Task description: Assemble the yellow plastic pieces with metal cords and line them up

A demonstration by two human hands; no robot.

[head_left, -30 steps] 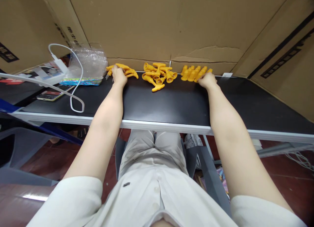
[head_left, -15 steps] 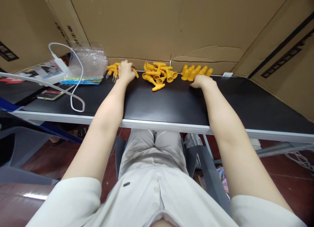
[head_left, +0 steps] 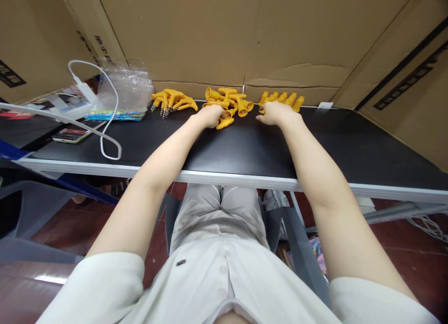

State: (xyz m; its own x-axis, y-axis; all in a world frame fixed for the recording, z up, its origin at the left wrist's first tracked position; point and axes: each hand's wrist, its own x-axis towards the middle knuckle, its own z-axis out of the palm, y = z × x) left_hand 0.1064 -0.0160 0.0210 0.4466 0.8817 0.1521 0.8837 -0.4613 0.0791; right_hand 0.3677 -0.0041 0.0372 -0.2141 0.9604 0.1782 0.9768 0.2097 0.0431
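Note:
My left hand (head_left: 212, 116) is at the near left side of a jumbled pile of yellow T-handled corkscrews with bell-shaped bodies (head_left: 241, 104). Its fingers are curled round the nearest corkscrew (head_left: 225, 123), whose handle sticks out under the fingertips; the rest is hidden by the hand. My right hand (head_left: 278, 113) is just in front of a group of yellow bell-shaped sleeves (head_left: 290, 100) standing upright. Its thumb and forefinger point left with a gap between them, and I see nothing held there. Yellow handles with metal spirals (head_left: 173, 100) lie heaped on the left.
A brown cardboard wall (head_left: 217, 39) stands behind the black tabletop (head_left: 241, 151). On the left are clear plastic bags (head_left: 128, 88), a phone (head_left: 75, 133) and a looping white cable (head_left: 114, 109). A small white piece (head_left: 325, 105) lies at the back right.
My left hand has left the heap of spiral handles and moved right to the middle pile. My right hand has shifted slightly left along the sleeves.

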